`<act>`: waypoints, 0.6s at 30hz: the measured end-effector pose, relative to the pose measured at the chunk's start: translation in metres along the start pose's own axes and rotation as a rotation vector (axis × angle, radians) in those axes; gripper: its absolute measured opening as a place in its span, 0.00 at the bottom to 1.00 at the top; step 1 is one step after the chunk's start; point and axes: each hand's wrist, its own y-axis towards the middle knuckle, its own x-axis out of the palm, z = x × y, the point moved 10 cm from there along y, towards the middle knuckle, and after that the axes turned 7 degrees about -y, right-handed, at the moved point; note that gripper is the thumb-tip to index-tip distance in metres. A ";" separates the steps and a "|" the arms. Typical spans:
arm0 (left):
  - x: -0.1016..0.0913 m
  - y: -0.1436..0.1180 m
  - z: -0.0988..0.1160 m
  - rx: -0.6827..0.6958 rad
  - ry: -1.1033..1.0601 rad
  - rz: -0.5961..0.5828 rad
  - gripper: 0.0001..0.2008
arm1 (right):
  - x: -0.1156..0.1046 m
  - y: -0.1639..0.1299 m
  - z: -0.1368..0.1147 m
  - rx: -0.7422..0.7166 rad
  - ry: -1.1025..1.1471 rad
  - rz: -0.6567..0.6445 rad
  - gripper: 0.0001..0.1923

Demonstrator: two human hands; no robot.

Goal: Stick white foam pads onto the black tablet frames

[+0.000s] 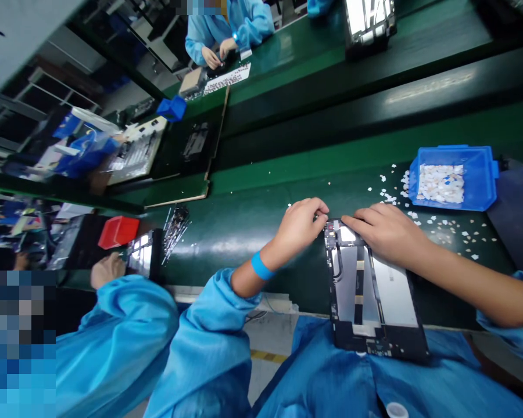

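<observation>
An opened tablet (346,284) with its inner parts bare lies at the bench's front edge, its near end over my lap. My left hand (300,226) is beside its far left corner, thumb and forefinger curled close together; whatever they pinch is too small to make out. Over the far right part of the tablet lies my right hand (387,232), fingers bent against its top edge and side. A blue wristband (261,266) circles my left wrist.
A blue bin (477,180) of small white pieces stands at the right, with loose white pieces (433,220) around it. Thin strips (175,229) lie left, near a red bin (118,231) and a co-worker's hand (108,270) by another device (144,253). Another person (229,29) works across the bench.
</observation>
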 end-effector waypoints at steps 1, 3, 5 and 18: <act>-0.002 -0.008 0.004 0.036 0.073 0.021 0.07 | -0.001 0.000 -0.001 -0.004 -0.003 0.003 0.21; 0.001 -0.026 0.012 0.099 0.213 0.024 0.09 | -0.004 0.000 -0.003 -0.019 -0.011 0.010 0.21; 0.008 -0.042 0.018 0.152 0.314 0.014 0.11 | -0.006 0.000 -0.005 -0.039 -0.021 0.012 0.22; 0.018 -0.054 0.016 0.167 0.373 0.072 0.15 | 0.004 0.041 0.018 0.215 0.260 -0.078 0.15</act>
